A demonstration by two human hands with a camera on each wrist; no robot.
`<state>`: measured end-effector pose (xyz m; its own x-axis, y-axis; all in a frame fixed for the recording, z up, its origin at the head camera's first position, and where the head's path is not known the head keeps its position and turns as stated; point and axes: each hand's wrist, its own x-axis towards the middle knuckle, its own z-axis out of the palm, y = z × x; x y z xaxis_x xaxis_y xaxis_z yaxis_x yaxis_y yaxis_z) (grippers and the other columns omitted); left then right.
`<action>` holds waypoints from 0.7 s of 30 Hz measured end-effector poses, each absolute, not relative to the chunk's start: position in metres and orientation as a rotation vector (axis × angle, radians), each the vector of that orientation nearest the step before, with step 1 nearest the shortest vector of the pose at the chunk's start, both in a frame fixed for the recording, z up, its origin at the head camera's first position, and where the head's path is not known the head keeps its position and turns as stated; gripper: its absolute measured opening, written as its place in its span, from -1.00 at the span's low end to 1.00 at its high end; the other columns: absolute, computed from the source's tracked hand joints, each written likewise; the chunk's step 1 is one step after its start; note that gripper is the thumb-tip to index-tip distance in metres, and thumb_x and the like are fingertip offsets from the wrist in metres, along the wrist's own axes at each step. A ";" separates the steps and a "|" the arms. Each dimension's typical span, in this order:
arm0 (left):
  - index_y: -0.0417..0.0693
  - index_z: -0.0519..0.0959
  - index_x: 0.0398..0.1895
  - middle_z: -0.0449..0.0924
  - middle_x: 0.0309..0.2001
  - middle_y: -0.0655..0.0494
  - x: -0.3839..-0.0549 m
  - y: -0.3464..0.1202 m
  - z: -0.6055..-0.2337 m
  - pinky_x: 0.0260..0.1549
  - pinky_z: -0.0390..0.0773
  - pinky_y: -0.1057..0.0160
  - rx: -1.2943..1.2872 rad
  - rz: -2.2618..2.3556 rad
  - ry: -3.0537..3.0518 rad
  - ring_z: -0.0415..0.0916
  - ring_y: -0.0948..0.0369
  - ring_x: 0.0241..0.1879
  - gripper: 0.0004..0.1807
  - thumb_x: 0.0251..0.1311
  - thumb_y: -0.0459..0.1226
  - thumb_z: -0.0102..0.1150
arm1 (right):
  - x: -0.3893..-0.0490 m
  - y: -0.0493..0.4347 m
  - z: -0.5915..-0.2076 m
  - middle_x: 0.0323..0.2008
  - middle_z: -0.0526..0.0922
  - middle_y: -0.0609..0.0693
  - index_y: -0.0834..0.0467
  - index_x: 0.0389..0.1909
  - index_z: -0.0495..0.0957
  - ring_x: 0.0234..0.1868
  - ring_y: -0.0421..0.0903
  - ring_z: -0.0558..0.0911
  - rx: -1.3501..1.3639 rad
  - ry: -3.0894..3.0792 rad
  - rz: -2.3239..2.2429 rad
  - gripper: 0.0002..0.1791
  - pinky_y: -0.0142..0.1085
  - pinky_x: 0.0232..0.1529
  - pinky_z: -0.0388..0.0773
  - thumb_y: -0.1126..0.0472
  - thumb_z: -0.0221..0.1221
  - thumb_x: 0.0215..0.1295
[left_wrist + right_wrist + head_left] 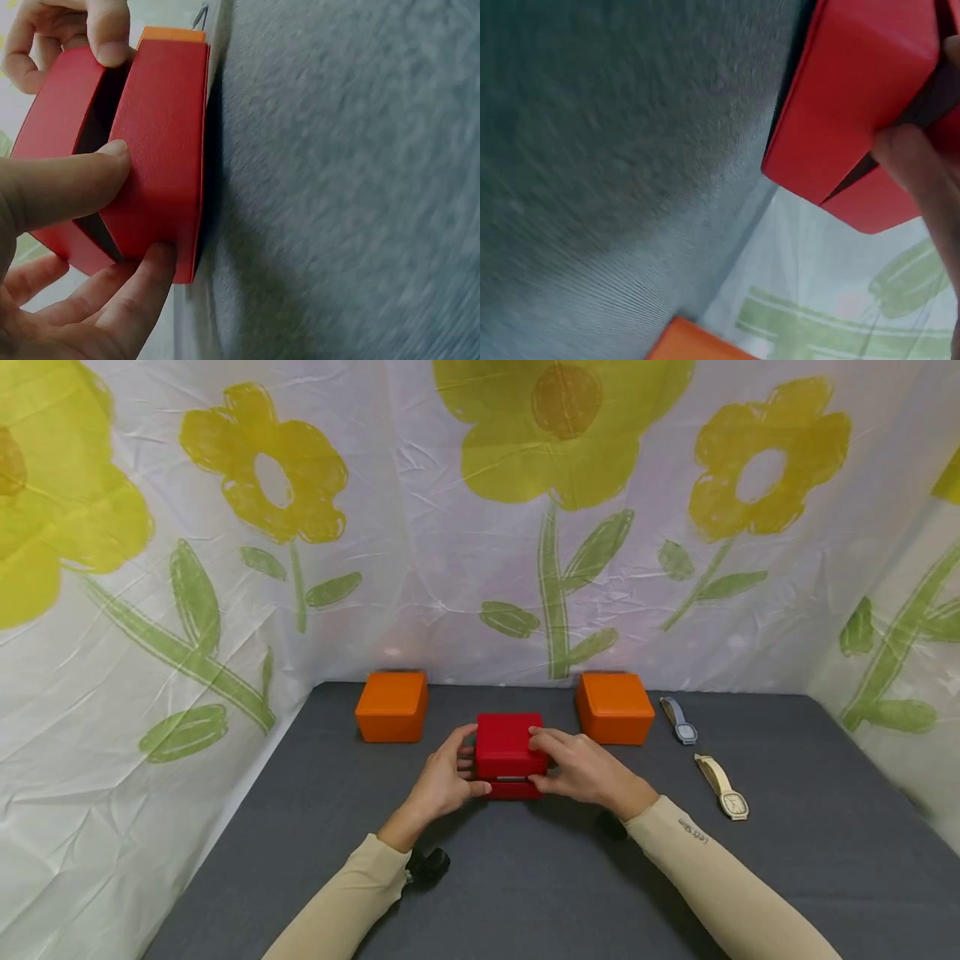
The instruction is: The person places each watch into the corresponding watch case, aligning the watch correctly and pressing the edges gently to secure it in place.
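A red hinged box (pixel 510 745) stands on the dark table between both hands, its lid slightly raised. The left wrist view shows a dark gap between lid and base (pixel 165 112). My left hand (pixel 437 781) grips the box's left side, thumb on the front by the gap and fingers along the side. On the right, my right hand (pixel 581 764) holds the lid, with its thumb at the front edge by the gap and fingers over the top and side. The right wrist view shows a finger (pixel 907 154) at the gap. The inside of the box is mostly hidden.
Two orange boxes (pixel 392 708) (pixel 615 710) stand behind, left and right of the red one. A light-blue watch (pixel 684 732) and a cream watch (pixel 732 803) lie at the right. A flower-printed curtain (pixel 420 568) hangs along the table's back edge.
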<state>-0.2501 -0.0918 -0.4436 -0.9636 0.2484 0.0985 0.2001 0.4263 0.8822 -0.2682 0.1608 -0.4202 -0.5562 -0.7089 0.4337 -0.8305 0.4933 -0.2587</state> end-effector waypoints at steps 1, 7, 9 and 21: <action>0.08 0.15 0.43 0.45 0.15 -0.16 -0.250 -0.093 -0.443 -0.10 0.60 0.07 0.401 1.606 2.610 0.55 -0.01 -0.02 0.00 -0.11 -0.47 0.45 | -0.269 0.160 -0.419 0.11 0.55 0.18 0.16 -0.06 0.46 -0.42 -0.13 0.69 1.333 -2.450 0.631 -0.56 -0.35 -0.27 0.63 0.15 0.38 0.08; 0.20 0.12 0.45 0.48 0.08 -0.12 -0.251 -0.097 -0.440 -0.07 0.58 0.05 0.376 1.562 2.622 0.55 0.02 -0.02 0.04 -0.10 -0.46 0.46 | -0.277 0.158 -0.411 -0.02 0.62 0.11 0.14 -0.06 0.46 -0.41 -0.17 0.66 1.379 -2.442 0.711 -0.61 -0.36 -0.31 0.63 0.15 0.35 0.13; 0.23 0.09 0.46 0.49 0.04 -0.11 -0.251 -0.098 -0.440 -0.07 0.58 0.05 0.382 1.550 2.629 0.55 0.02 -0.05 0.07 -0.11 -0.46 0.46 | -0.279 0.159 -0.408 -0.13 0.62 0.04 0.13 -0.05 0.45 -0.43 -0.19 0.62 1.367 -2.473 0.766 -0.61 -0.37 -0.34 0.62 0.14 0.34 0.15; 0.34 -0.03 0.50 0.50 0.02 -0.14 -0.251 -0.095 -0.440 -0.16 0.62 0.11 0.420 1.578 2.611 0.59 0.04 -0.09 0.21 -0.17 -0.51 0.47 | -0.308 0.160 -0.378 -0.38 0.60 -0.17 0.02 -0.04 0.40 -0.52 -0.22 0.55 1.311 -2.629 0.983 -0.63 -0.35 -0.45 0.56 0.10 0.30 0.20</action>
<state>-0.2508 -0.0949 -0.4398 -0.9610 0.2626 0.0872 0.1992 0.4380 0.8766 -0.3084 0.1603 -0.3782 -0.6412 -0.7038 0.3058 -0.7317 0.4408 -0.5198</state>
